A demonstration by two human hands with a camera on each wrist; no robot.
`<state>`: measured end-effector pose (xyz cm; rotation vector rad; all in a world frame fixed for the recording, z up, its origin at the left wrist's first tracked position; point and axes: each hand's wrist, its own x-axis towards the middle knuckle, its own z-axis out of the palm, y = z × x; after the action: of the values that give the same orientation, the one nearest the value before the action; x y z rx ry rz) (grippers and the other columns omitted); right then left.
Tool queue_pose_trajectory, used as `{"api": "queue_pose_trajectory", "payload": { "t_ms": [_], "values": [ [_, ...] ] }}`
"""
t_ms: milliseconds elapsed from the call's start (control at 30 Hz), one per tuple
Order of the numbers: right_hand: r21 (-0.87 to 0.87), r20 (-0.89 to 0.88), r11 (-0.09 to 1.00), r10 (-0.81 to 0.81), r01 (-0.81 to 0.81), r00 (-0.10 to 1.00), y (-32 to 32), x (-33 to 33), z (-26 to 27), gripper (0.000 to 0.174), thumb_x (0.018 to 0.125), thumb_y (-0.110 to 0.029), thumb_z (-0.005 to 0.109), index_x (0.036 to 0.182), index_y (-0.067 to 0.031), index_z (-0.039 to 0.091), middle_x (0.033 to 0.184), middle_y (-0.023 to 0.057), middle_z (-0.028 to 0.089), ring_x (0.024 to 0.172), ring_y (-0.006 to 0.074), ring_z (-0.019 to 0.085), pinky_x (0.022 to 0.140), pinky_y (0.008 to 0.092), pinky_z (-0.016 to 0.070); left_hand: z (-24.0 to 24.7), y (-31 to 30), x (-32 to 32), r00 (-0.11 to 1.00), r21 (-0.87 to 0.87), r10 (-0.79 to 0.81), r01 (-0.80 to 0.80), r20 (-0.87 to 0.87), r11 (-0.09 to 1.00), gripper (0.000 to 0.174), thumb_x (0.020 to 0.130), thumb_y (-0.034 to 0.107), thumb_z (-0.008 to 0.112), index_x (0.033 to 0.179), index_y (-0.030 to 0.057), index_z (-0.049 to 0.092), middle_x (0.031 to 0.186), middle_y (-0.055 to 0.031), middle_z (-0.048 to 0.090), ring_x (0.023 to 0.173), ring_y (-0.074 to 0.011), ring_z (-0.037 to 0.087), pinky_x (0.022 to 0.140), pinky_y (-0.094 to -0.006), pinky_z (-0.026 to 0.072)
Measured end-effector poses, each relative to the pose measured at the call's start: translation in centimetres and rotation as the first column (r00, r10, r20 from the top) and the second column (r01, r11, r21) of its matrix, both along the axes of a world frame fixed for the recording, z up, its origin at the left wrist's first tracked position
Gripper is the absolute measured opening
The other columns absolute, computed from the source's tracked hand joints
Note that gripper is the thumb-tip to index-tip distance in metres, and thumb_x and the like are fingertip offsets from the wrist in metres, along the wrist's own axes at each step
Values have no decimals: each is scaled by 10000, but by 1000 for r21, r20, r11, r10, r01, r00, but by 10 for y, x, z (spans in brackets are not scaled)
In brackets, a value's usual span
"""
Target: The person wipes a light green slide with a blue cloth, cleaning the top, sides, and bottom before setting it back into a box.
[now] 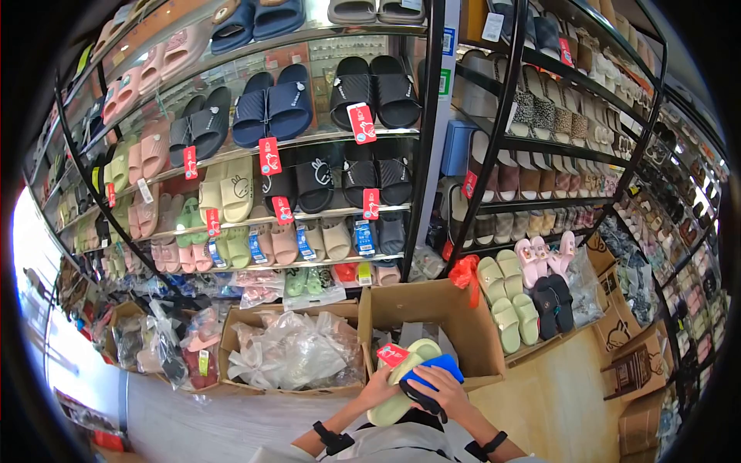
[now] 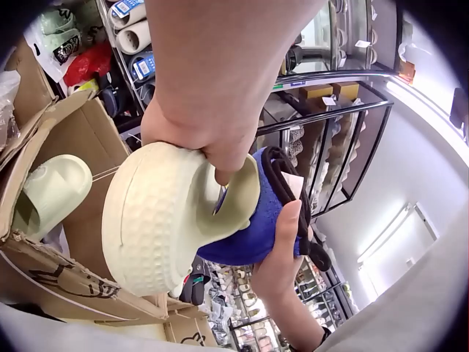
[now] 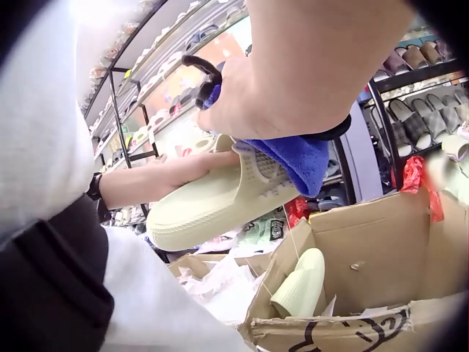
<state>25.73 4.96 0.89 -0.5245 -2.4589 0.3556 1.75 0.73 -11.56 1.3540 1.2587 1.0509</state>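
Observation:
My left hand (image 1: 380,388) grips a pale green slipper (image 1: 387,412), its fingers tucked under the strap in the left wrist view. My right hand (image 1: 443,390) holds a blue cloth (image 1: 441,366) with black edging against the slipper's strap. In the left wrist view, the right thumb lies along the cloth (image 2: 245,242), near a small white label. A red tag (image 1: 392,354) shows by the left hand. From a thin string, a second pale green slipper (image 3: 302,284) hangs into an open cardboard box (image 1: 432,302).
Left of that box stands another carton (image 1: 293,386) of plastic-wrapped goods. Racks of slippers (image 1: 274,108) rise in front and to the right. Several pairs of slippers (image 1: 505,316) sit at the box's right, beside a red plastic bag (image 1: 465,272).

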Motion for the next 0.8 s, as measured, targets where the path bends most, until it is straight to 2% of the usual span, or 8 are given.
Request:
{"api": "queue_pose_trajectory", "payload": {
  "t_ms": [33, 67, 333, 467, 567, 700, 733, 800],
  "values": [
    [-2, -3, 1000, -10, 10, 1000, -2, 3, 0, 632, 872, -349, 880, 1452, -176, 696, 1507, 138, 645, 1374, 348, 630, 1154, 503, 499, -1, 3, 4, 1000, 5, -22, 22, 8, 1000, 641, 893, -37, 707, 1515, 21, 564, 1434, -140, 690, 1342, -228, 640, 1166, -390, 483],
    [-2, -9, 1000, -22, 22, 1000, -4, 5, -2, 654, 855, -338, 896, 1453, -175, 688, 1507, 139, 647, 1360, 354, 639, 1151, 509, 500, -8, 6, 9, 994, 64, 3, -10, 111, 998, 611, 878, 29, 738, 1473, 12, 604, 1381, -184, 712, 1303, -288, 669, 1141, -405, 499],
    [3, -1, 998, -57, 57, 998, -4, 11, -9, 617, 863, -328, 889, 1428, -158, 709, 1485, 141, 661, 1334, 339, 657, 1133, 489, 508, -16, 19, 10, 997, 59, -54, 57, -60, 997, 662, 862, 51, 757, 1498, 3, 579, 1423, -233, 685, 1357, -364, 648, 1168, -449, 483],
    [-20, 12, 999, -35, 35, 999, -4, 14, -4, 612, 849, -317, 891, 1412, -151, 717, 1480, 143, 664, 1332, 341, 659, 1132, 486, 507, -31, 19, 13, 995, 175, -44, 59, -85, 983, 658, 870, 36, 738, 1506, 5, 570, 1420, -231, 681, 1361, -371, 642, 1172, -450, 479],
    [-5, 12, 1000, -29, 29, 1000, 2, 13, -11, 603, 857, -315, 882, 1407, -133, 715, 1490, 156, 652, 1359, 356, 641, 1145, 499, 495, -50, 21, 19, 1000, 188, -22, 19, 15, 982, 648, 875, 25, 729, 1503, 4, 572, 1416, -229, 683, 1363, -358, 641, 1172, -443, 479],
    [-12, -37, 1000, -15, 15, 999, 3, 3, -19, 615, 841, -327, 883, 1394, -118, 713, 1484, 193, 650, 1357, 413, 632, 1155, 561, 480, -23, 15, 18, 998, 157, 13, -23, 65, 987, 642, 888, 21, 725, 1511, 2, 569, 1424, -224, 684, 1357, -328, 648, 1170, -436, 481],
    [6, -23, 1000, -3, 4, 1000, 5, 3, -28, 589, 883, -369, 855, 1384, -96, 712, 1486, 221, 645, 1352, 432, 631, 1152, 582, 474, -15, 15, 16, 999, 105, 3, -8, 48, 994, 683, 882, -29, 705, 1544, 23, 547, 1468, -165, 671, 1374, -249, 624, 1198, -419, 463],
    [42, -38, 999, 26, -25, 999, 11, -2, -40, 580, 912, -404, 829, 1374, -74, 711, 1483, 240, 643, 1352, 440, 631, 1147, 589, 475, 0, 8, 9, 998, 73, 54, -52, -20, 996, 665, 885, 10, 732, 1527, 26, 560, 1462, -201, 674, 1363, -322, 641, 1181, -435, 475]
  ]
}}
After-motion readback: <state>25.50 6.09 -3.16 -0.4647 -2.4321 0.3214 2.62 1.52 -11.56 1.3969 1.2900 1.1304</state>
